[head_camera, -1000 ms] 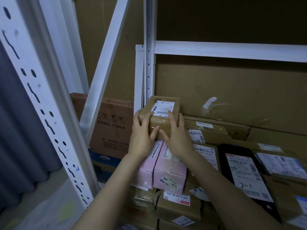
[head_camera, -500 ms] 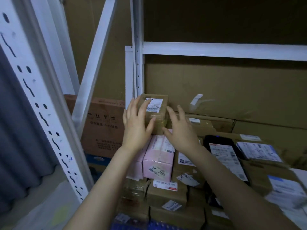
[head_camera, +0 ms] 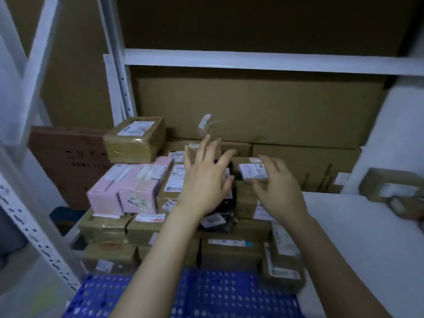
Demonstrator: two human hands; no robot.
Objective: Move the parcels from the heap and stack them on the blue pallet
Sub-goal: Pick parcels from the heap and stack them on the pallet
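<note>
A small brown parcel [head_camera: 135,140] with a white label lies on top of two pink boxes [head_camera: 130,188] at the left of the stack. The stack of several brown parcels [head_camera: 229,249] stands on the blue pallet [head_camera: 206,294], whose perforated front shows at the bottom. My left hand [head_camera: 206,182] hovers with fingers spread over a black parcel [head_camera: 220,216] in the middle of the stack. My right hand [head_camera: 277,191] is beside it, fingers relaxed and empty, just in front of a small labelled parcel [head_camera: 252,172]. Neither hand holds anything.
White metal shelf posts [head_camera: 119,83] and a crossbeam [head_camera: 252,63] frame large cardboard cartons [head_camera: 252,111] behind the stack. A reddish-brown carton [head_camera: 66,161] stands at the left. A white surface [head_camera: 367,237] at the right carries further parcels [head_camera: 394,187]. A perforated white upright [head_camera: 34,226] rises at near left.
Both hands let go of the small brown parcel, which now rests on the pink boxes. The hands moved right toward the middle of the stack, and the view swung down and right.
</note>
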